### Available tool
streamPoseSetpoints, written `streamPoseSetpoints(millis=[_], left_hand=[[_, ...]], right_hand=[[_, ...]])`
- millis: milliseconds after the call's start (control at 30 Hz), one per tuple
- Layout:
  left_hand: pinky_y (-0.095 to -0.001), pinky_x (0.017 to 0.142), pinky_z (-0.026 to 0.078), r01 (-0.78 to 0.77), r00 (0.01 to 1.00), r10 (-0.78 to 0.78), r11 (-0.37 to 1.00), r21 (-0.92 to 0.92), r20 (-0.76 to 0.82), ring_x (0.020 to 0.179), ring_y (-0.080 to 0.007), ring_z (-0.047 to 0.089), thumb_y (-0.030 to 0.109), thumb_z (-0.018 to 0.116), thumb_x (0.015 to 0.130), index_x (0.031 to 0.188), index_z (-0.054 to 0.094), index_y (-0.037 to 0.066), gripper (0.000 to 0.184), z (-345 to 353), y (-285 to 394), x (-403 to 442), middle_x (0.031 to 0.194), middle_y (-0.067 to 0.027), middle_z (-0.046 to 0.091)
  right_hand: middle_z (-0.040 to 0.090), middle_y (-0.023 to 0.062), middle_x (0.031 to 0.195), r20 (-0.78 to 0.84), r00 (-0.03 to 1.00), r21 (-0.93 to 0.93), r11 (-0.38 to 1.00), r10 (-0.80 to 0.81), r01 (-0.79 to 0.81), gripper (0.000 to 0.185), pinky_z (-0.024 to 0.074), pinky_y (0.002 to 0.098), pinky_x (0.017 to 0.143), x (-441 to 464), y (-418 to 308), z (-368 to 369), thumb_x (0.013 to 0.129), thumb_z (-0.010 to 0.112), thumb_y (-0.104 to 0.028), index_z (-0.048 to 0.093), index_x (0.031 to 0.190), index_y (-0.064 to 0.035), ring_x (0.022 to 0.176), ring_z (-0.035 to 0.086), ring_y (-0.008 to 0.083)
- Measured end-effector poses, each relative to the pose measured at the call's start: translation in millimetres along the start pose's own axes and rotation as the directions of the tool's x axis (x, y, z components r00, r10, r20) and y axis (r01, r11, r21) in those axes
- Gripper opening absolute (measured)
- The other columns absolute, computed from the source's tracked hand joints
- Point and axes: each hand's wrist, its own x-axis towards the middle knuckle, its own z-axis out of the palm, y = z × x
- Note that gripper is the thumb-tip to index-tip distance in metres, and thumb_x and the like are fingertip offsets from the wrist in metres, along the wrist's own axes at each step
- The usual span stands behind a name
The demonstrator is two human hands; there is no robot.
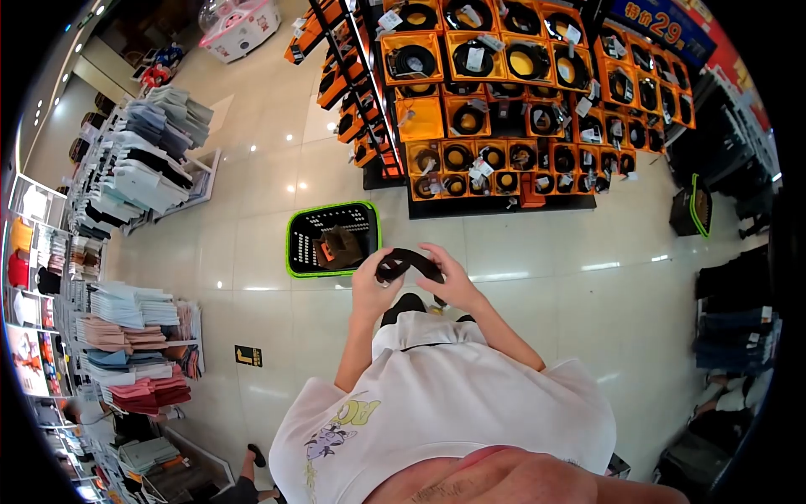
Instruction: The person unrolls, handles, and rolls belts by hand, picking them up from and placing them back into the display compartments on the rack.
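Held in front of my waist is a black belt (413,255), bent in an arch between my two hands. My left hand (378,284) is closed round its left part, where it looks coiled. My right hand (452,279) grips the other side, and a short piece hangs below its fingers. Just beyond my left hand, a black shopping basket (290,244) with a green rim stands on the floor. Inside the basket lies a brown bag or box (340,245) with a bit of orange on it.
Ahead stands a display rack (504,206) with coiled belts in orange boxes (420,119). Folded clothes (126,307) are piled on shelves at left. Another green-rimmed basket (690,206) is on the right, near hanging trousers (735,336). At lower left, another person's foot (257,455) shows.
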Motion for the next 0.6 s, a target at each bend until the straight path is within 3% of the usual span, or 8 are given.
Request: streamPoseSetpoints(millis=[67, 133, 200, 333, 400, 600], left_hand=[[-0.0256, 0.058, 0.048, -0.057, 0.998, 0.057, 0.998, 0.030, -0.020, 0.069, -0.0155, 0.062, 0.001, 0.076, 0.068, 0.115, 0.061, 0.003, 0.049, 4.8, 2.0, 3.5, 0.090, -0.0085, 0.067], [-0.0256, 0.058, 0.048, -0.092, 0.995, 0.094, 0.995, 0.030, -0.042, 0.069, -0.0153, 0.062, 0.002, 0.076, 0.069, 0.115, 0.061, 0.004, 0.049, 13.2, 9.8, 5.8, 0.088, -0.0083, 0.066], [-0.0258, 0.058, 0.048, -0.025, 0.999, 0.025, 0.999, 0.021, -0.023, 0.067, -0.0149, 0.062, 0.003, 0.076, 0.069, 0.115, 0.061, 0.004, 0.048, 21.5, 3.7, 7.3, 0.083, -0.0078, 0.066], [-0.0269, 0.055, 0.049, 0.044, 0.999, -0.044, 0.994, 0.099, -0.009, 0.061, -0.0148, 0.061, 0.005, 0.077, 0.071, 0.115, 0.061, 0.004, 0.047, 36.3, -2.7, 7.7, 0.075, -0.0068, 0.065], [-0.0291, 0.052, 0.048, 0.001, 0.998, 0.007, 0.989, 0.148, -0.056, 0.054, -0.0174, 0.061, 0.009, 0.078, 0.072, 0.118, 0.061, 0.004, 0.050, 48.2, -1.9, 6.9, 0.069, -0.0069, 0.064], [-0.0333, 0.050, 0.048, -0.169, 0.971, 0.210, 0.941, 0.295, -0.111, 0.052, -0.0244, 0.061, 0.009, 0.077, 0.069, 0.128, 0.057, 0.006, 0.063, 80.3, -1.6, 8.6, 0.065, -0.0106, 0.062]], right_hand=[[0.062, 0.0131, 0.120, -0.035, 0.985, -0.262, 0.952, -0.170, 0.155, 0.054, 0.0484, 0.0329, 0.089, -1.0, 2.4, 0.3, 0.086, 0.068, -0.014, 0.048, 0.135, -0.0037, 0.103, 0.061, 0.0232], [0.064, 0.0158, 0.119, -0.076, 0.995, -0.235, 0.971, -0.066, 0.047, 0.046, 0.0492, 0.0356, 0.086, -2.1, -7.9, 0.8, 0.087, 0.066, -0.014, 0.054, 0.131, -0.0037, 0.102, 0.064, 0.0275], [0.066, 0.0173, 0.112, -0.081, 0.993, -0.199, 0.975, 0.082, -0.097, 0.043, 0.0498, 0.0368, 0.083, -1.7, -18.6, -6.0, 0.089, 0.064, -0.015, 0.055, 0.129, -0.0038, 0.098, 0.066, 0.0298], [0.067, 0.0200, 0.106, -0.153, 0.988, -0.309, 0.948, 0.029, -0.076, 0.038, 0.0504, 0.0386, 0.080, -2.0, -19.8, -11.3, 0.093, 0.058, -0.021, 0.057, 0.127, -0.0034, 0.092, 0.066, 0.0353], [0.067, 0.0208, 0.104, -0.163, 0.987, -0.348, 0.936, -0.004, -0.054, 0.038, 0.0503, 0.0391, 0.079, 0.0, -17.9, -16.0, 0.095, 0.055, -0.024, 0.056, 0.128, -0.0033, 0.091, 0.065, 0.0372], [0.067, 0.0226, 0.094, -0.186, 0.960, -0.276, 0.927, 0.209, -0.255, 0.048, 0.0502, 0.0393, 0.076, 1.2, -24.2, -13.6, 0.097, 0.052, -0.033, 0.046, 0.130, 0.0020, 0.086, 0.065, 0.0376]])
